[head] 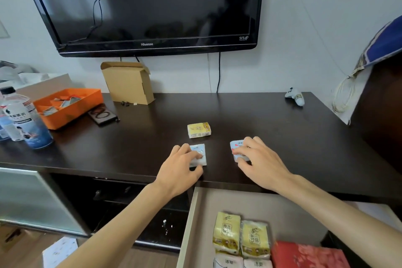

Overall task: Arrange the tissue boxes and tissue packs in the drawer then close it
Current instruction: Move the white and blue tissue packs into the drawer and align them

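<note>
While the drawer [261, 204] stands open, both hands grip packs on the tabletop [272, 119]: left hand [180, 172] one pack [199, 154], right hand [258, 159] another pack [237, 148].

On the desk [261, 119], one pack [199, 129] lies behind two others: left pack [199, 154] under the left hand [180, 169], right pack [238, 150] under the right hand [258, 159]. The open drawer [282, 209] below holds four packs [241, 239] in two rows, a box [309, 255] to their right. Tray [67, 104] and bottles [21, 117] stand far left.
</note>
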Available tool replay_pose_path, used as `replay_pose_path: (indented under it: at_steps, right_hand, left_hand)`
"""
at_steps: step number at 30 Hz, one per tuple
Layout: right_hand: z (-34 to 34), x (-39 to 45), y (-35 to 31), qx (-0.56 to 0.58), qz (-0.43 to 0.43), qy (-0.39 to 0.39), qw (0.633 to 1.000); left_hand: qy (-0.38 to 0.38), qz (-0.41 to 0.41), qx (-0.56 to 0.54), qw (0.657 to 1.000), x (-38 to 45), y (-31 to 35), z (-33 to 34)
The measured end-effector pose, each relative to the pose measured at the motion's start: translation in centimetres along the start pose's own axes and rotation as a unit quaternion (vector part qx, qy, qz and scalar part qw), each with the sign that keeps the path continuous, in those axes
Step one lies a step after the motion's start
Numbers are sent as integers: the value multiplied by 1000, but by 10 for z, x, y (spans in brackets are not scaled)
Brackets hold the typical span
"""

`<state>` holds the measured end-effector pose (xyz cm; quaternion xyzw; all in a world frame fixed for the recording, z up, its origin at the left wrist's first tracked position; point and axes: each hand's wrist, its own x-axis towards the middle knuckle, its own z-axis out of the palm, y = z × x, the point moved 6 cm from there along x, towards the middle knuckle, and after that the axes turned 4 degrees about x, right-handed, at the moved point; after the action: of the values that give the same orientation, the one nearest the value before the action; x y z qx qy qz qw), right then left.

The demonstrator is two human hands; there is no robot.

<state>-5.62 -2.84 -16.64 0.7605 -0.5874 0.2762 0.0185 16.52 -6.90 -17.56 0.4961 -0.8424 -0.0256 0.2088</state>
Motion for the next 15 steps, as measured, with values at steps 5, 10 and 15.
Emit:
replay_pose_path:
  at_steps: [5, 10, 15]
  right_hand:
    - [-8, 5, 9, 102, 19, -51, 993]
    - [8, 14, 28, 172, 124, -200, 957]
    - [0, 5, 26, 139, 100, -162, 972]
  left_hand:
    - [15, 62, 0, 998, 8, 23, -3]
    - [-148, -18, -118, 982, 30, 6, 11]
    - [-167, -20, -128, 977, 31, 0, 17]
